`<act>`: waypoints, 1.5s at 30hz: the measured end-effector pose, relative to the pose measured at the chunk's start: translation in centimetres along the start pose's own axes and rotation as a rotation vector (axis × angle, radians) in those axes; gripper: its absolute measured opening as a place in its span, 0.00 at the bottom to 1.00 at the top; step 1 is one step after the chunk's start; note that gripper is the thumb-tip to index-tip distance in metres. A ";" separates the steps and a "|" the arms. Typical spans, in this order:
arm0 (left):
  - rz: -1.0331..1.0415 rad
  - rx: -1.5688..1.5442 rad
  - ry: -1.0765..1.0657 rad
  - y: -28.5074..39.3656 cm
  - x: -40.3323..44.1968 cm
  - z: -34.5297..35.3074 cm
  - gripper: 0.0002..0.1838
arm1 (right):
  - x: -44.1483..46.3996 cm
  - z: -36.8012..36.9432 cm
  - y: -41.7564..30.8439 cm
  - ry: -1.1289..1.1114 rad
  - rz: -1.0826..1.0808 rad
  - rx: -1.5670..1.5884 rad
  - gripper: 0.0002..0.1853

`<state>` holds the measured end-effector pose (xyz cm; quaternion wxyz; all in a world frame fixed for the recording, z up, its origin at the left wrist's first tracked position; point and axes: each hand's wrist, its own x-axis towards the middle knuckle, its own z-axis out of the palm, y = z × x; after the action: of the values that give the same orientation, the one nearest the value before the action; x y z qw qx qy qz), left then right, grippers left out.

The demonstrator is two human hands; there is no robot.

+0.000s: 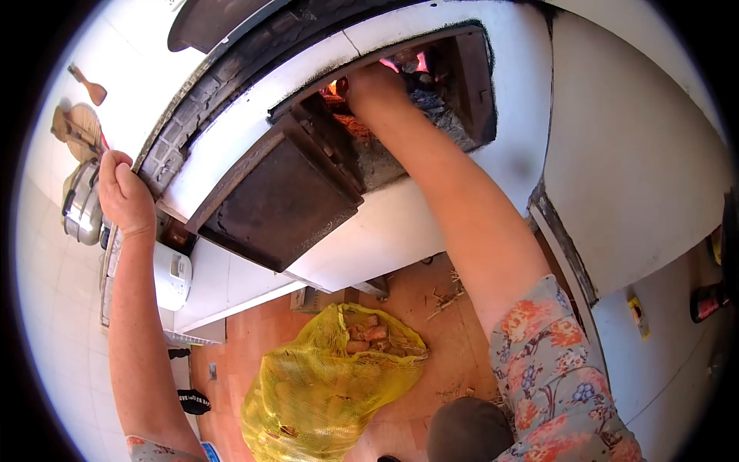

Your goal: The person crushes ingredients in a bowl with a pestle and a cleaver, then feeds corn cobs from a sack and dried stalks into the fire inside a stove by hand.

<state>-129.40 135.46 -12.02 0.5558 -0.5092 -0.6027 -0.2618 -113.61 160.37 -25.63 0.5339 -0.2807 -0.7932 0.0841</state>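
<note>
My right hand [375,86] reaches through the opening of a built-in wood stove [431,204], close to flames and glowing embers [354,125]. Its fingers are hidden inside, so whatever they may hold does not show. Grey ash [443,115] lies to the right of it. The dark metal stove door [277,204] hangs open below and left of the opening. My left hand [125,194] is closed at the stove's left corner, with a thin red piece showing just above it. What those fingers grip, if anything, I cannot make out.
A yellow mesh sack [323,385] of wood pieces [373,335] stands on the reddish floor below. Wood scraps [446,296] lie near it. A metal pot [82,204] and a white appliance [172,276] are at left. A dark pan [208,23] sits on top.
</note>
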 end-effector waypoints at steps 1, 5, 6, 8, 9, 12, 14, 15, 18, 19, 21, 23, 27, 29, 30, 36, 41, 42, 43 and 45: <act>-0.004 0.003 -0.004 0.0 0.0 0.0 0.08 | 0.1 0.6 -0.1 0.002 0.001 0.000 0.11; -0.032 -0.005 -0.037 -0.3 -0.1 -0.1 0.10 | 0.1 3.5 0.9 -0.212 0.146 0.032 0.12; -0.025 -0.011 -0.033 -0.2 -0.1 -0.1 0.09 | 0.0 3.9 1.3 -0.396 0.205 0.021 0.12; -0.020 -0.017 -0.029 -0.3 0.0 0.0 0.09 | -0.7 0.3 -0.3 -0.448 0.114 -0.018 0.12; -0.013 -0.014 -0.023 -0.3 0.0 0.0 0.09 | -1.0 -1.0 -1.0 -0.498 0.025 -0.055 0.12; -0.008 -0.013 -0.016 -0.4 -0.1 0.1 0.09 | -1.8 -0.6 -1.0 -0.357 -0.008 -0.019 0.11; -0.013 -0.012 -0.009 -0.5 0.0 0.1 0.09 | -2.4 -1.2 -1.2 -0.291 -0.080 -0.065 0.10; -0.012 -0.010 -0.013 -0.5 0.0 0.0 0.09 | -2.9 -2.0 -1.5 -0.226 -0.149 -0.110 0.09; -0.005 -0.005 -0.008 -0.4 0.0 0.1 0.09 | -4.4 -4.0 -2.6 -0.122 -0.138 0.001 0.07; 0.006 -0.002 -0.004 -0.5 0.0 0.1 0.09 | -5.0 -4.7 -2.8 -0.122 -0.138 0.000 0.07; -0.009 -0.016 -0.017 -0.8 -0.1 0.1 0.09 | -6.3 -6.3 -3.1 -0.081 -0.167 0.139 0.06; -0.025 -0.029 -0.030 -0.9 -0.1 0.1 0.10 | -8.4 -8.1 -3.5 -0.075 -0.173 0.263 0.05; -0.018 -0.023 -0.037 -0.9 -0.1 -0.1 0.10 | -14.5 -10.2 -3.8 -0.152 -0.177 0.653 0.02; -0.019 -0.018 -0.042 -0.7 0.0 0.0 0.10 | -18.4 -10.2 -3.7 -0.276 -0.054 0.802 0.03; 0.001 -0.022 -0.017 -0.5 0.0 0.1 0.09 | -20.5 -9.8 -3.3 -0.373 0.044 0.873 0.03; -0.041 0.020 -0.036 -1.7 0.0 0.2 0.10 | -32.8 -6.6 -2.1 -0.813 0.291 0.862 0.05; -0.037 0.229 0.024 -3.2 0.2 0.4 0.20 | -41.0 -4.4 -0.9 -1.088 0.406 0.715 0.08; 0.008 0.237 0.062 -3.9 0.3 0.9 0.24 | -41.5 -4.3 -0.7 -1.174 0.427 0.696 0.08; 0.002 0.511 -0.083 -7.9 1.0 2.0 0.26 | -42.5 -3.9 -0.4 -1.233 0.442 0.687 0.08; -0.021 0.418 -0.149 -6.1 0.9 1.1 0.19 | -43.9 -2.9 -0.4 -1.314 0.460 0.682 0.08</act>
<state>-135.21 134.63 -9.96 0.6006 -0.3945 -0.6884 -0.0987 -99.23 136.05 -59.36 -0.0204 -0.1508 -0.7991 0.5816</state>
